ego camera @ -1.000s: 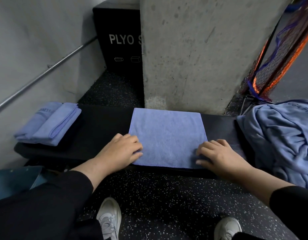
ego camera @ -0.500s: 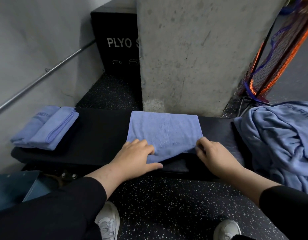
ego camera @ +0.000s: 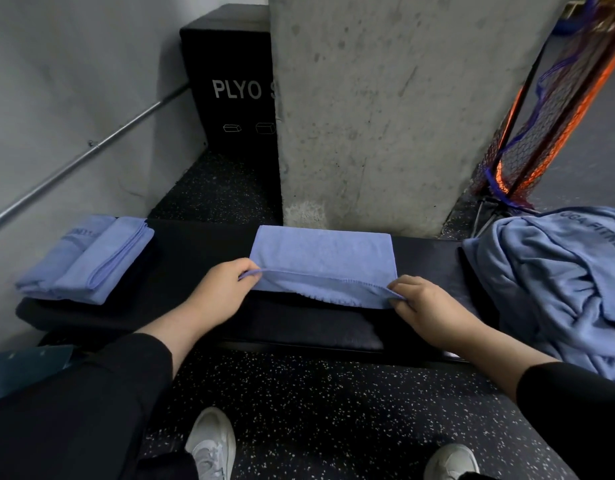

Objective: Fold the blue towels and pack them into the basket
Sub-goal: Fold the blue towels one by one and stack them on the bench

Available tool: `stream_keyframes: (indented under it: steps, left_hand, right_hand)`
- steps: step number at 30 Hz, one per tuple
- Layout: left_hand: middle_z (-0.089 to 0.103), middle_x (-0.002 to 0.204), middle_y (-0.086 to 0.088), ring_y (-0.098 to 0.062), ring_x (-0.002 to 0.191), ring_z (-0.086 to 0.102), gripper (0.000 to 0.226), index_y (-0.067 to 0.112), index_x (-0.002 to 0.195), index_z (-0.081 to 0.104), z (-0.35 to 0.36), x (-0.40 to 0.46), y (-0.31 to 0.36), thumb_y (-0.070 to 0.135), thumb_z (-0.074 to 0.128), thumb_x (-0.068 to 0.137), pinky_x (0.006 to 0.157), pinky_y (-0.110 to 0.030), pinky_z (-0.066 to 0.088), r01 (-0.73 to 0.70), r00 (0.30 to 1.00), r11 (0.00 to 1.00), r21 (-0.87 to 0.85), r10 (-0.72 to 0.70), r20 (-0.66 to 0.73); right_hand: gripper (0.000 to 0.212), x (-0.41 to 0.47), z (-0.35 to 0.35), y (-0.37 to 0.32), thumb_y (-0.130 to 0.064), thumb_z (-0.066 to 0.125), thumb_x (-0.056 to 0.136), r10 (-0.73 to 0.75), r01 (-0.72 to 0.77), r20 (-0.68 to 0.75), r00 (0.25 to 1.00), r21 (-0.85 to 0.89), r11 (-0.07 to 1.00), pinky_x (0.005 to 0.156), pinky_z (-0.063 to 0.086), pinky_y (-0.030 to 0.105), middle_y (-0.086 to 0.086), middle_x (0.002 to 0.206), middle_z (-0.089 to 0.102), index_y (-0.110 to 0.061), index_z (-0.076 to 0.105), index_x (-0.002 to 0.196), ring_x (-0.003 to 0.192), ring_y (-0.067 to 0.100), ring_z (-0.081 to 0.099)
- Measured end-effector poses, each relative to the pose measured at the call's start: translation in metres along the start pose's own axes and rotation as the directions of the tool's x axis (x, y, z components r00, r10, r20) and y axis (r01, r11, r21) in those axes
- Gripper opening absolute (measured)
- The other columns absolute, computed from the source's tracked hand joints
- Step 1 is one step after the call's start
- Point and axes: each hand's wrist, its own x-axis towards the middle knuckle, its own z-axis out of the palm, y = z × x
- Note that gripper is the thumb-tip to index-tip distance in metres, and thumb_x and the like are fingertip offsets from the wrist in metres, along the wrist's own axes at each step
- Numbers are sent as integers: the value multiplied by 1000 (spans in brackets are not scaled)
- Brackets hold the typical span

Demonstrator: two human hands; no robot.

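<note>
While our left hand (ego camera: 219, 295) and right hand (ego camera: 424, 308) each pinch a near corner of the half-folded blue towel (ego camera: 321, 256) at desk (ego camera: 198, 251) centre, we log folded towels (ego camera: 88, 259) at 9 o'clock, the unfolded heap (ego camera: 555, 289) at 3 o'clock, basket unseen, packing pending.

I see black long sleeves (ego camera: 126, 368) pushed up the forearms, bare hands (ego camera: 216, 292), black trousers (ego camera: 57, 427) and white sneakers (ego camera: 211, 445).
</note>
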Motion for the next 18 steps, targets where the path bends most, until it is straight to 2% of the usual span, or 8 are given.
stream_keyframes:
  steps: [3, 5, 7, 10, 11, 12, 16, 18]
  left_hand:
    - [47, 68, 2, -10, 62, 39, 27, 9, 83, 60, -6, 0, 2, 23, 51, 104, 54, -21, 30, -3, 999, 1000, 24, 2, 51]
    - [46, 67, 3, -9, 61, 39, 29, 9, 81, 58, -11, -1, 5, 24, 50, 104, 55, -21, 30, -11, 996, 997, 73, 5, 89]
    - [48, 67, 4, -7, 62, 42, 31, 9, 78, 58, -16, -3, 6, 25, 52, 104, 60, -25, 34, -27, 981, 991, 132, 1, 192]
    - [56, 73, -2, -12, 66, 53, 31, 3, 85, 61, -19, -13, 4, 27, 55, 104, 62, -27, 44, 116, 849, 993, 38, -119, 514]
    - [56, 73, -6, -16, 64, 55, 28, 6, 85, 61, -19, -18, 4, 25, 54, 104, 58, -27, 47, 201, 785, 979, -14, -153, 600]
    - [57, 71, -8, -19, 59, 56, 26, 8, 85, 60, -19, -22, 4, 25, 53, 105, 53, -27, 48, 221, 764, 975, -32, -153, 627]
    - [52, 68, -5, -13, 58, 48, 35, 5, 76, 53, -13, -11, 9, 26, 52, 104, 57, -29, 37, 6, 951, 995, 103, -37, 308]
    - [49, 69, -2, -13, 63, 43, 38, 11, 70, 45, -7, -4, 12, 26, 50, 105, 60, -32, 33, -33, 967, 987, 158, -8, 254]
  right_hand:
    - [21, -3, -9, -7, -25, 48, 100, 54, -53, -3, 999, 42, 998, 73, 44, 36, -6, 74, 57, -17, 50, 80, 70, 13, 53]
    - [28, -4, -20, -14, -24, 48, 103, 102, -102, 0, 995, 81, 992, 64, 38, 33, -7, 64, 52, -21, 44, 75, 61, 6, 47]
    - [31, -4, -32, -20, -27, 46, 105, 154, -160, 95, 983, 63, 985, 62, 37, 29, -8, 63, 53, -21, 47, 74, 60, 3, 46]
    - [30, -9, -44, -20, -24, 47, 104, 241, -268, 337, 910, 36, 963, 57, 40, 21, -7, 60, 54, -10, 55, 78, 52, 3, 49]
    - [29, -13, -45, -19, -20, 47, 103, 258, -326, 417, 872, 100, 940, 56, 42, 23, -6, 58, 53, -8, 54, 78, 50, 6, 52]
    - [28, -16, -46, -18, -16, 47, 103, 267, -385, 472, 840, 174, 906, 56, 45, 27, -3, 56, 53, -8, 52, 77, 50, 12, 56]
    - [24, -20, -45, -20, -12, 44, 104, 293, -463, 430, 854, 371, 805, 47, 41, 30, 3, 50, 54, -10, 44, 80, 58, 32, 70]
    - [26, -15, -44, -21, -12, 44, 104, 320, -437, 345, 882, 351, 828, 44, 40, 27, 0, 48, 57, -6, 48, 80, 51, 22, 68]
